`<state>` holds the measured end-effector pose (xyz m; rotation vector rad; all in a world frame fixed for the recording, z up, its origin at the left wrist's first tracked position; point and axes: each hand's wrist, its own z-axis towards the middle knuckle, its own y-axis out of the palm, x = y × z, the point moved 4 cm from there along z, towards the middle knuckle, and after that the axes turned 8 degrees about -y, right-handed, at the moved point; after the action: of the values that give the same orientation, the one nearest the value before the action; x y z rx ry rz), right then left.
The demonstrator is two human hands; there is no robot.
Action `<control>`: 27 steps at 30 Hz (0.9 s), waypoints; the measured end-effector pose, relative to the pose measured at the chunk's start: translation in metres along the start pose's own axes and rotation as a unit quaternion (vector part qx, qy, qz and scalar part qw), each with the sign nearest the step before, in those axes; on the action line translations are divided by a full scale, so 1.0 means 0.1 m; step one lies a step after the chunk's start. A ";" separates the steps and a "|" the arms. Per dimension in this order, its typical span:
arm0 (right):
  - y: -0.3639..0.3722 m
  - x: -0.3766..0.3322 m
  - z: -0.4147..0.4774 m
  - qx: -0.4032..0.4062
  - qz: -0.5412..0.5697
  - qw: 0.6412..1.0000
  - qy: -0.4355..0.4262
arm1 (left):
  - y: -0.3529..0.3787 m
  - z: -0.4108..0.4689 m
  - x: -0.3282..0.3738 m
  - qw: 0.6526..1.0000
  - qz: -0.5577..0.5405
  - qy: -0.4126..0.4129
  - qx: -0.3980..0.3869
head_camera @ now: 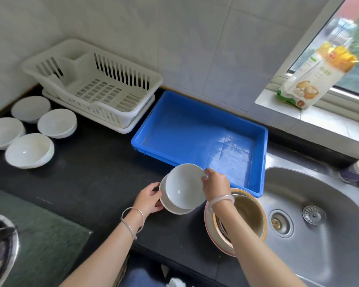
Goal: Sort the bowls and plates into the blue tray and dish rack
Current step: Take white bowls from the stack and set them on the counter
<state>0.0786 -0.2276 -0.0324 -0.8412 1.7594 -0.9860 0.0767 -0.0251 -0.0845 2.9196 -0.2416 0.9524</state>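
Here, in the head view, the person is separating two nested white dishes near the front of the dark table: the right hand pinches the far rim of the upper bowl and tilts it up, while the left hand curls its grip around the edge of the lower bowl to steady it. The blue tray lies just beyond, nothing in it, and the white dish rack stands to its left, also bare. Four more white bowls wait at the far left, and a brown-lined stack sits beside the sink. The step looks like the first sort; next, the lifted bowl needs carrying forward over the tray's near wall and setting down flat.
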 end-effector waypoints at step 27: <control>0.36 -1.61 0.59 -0.056 0.269 0.961 -0.026 | -2.09 -0.31 0.01 0.936 -0.269 0.064 0.218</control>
<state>0.1851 -0.0887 -0.0171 -0.4091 1.8700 -0.5028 0.0946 0.1845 -0.0605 2.9835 0.8372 1.1948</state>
